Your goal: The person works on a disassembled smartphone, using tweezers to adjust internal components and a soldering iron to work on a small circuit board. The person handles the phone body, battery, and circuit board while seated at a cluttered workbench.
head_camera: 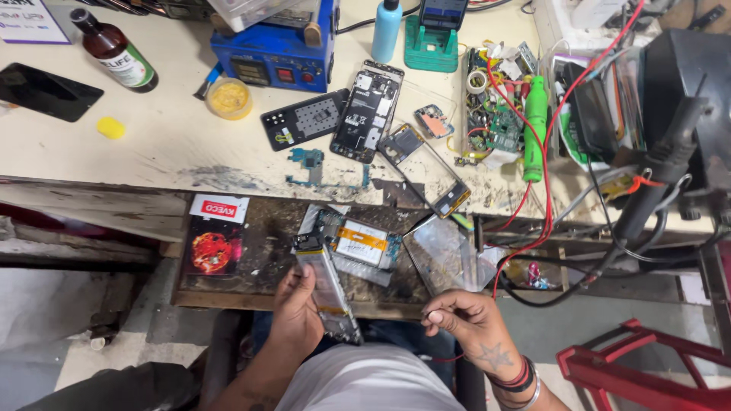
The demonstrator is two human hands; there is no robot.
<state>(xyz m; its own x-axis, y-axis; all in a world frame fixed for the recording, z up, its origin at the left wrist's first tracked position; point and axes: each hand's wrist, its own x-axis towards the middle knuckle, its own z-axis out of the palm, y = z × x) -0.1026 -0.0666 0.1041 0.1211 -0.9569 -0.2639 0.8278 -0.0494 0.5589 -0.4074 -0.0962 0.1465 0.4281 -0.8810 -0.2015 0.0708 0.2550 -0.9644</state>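
Gripped along its long edge, a stripped phone body sits in our left hand, fingers wrapped round its near half so that it stands tilted on edge, its far end rising toward the open drawer in front of us. Our right hand is loosely curled to the right of it, thumb and forefinger pinched together; we cannot tell whether anything small sits between them, though a thin red wire runs close by.

Just beyond the held phone, in the drawer, lies another opened phone with an orange flex strip across its middle, and to its right a scuffed clear screen panel. At the left of the drawer rests a small red and black packet.

Farther off, on the pale workbench, lie a dark back cover, a bare phone chassis and an empty frame, side by side. A green screwdriver lies to the right among loose parts. A brown bottle, a black phone and a yellow paste pot sit to the left, with a blue machine at the far edge.
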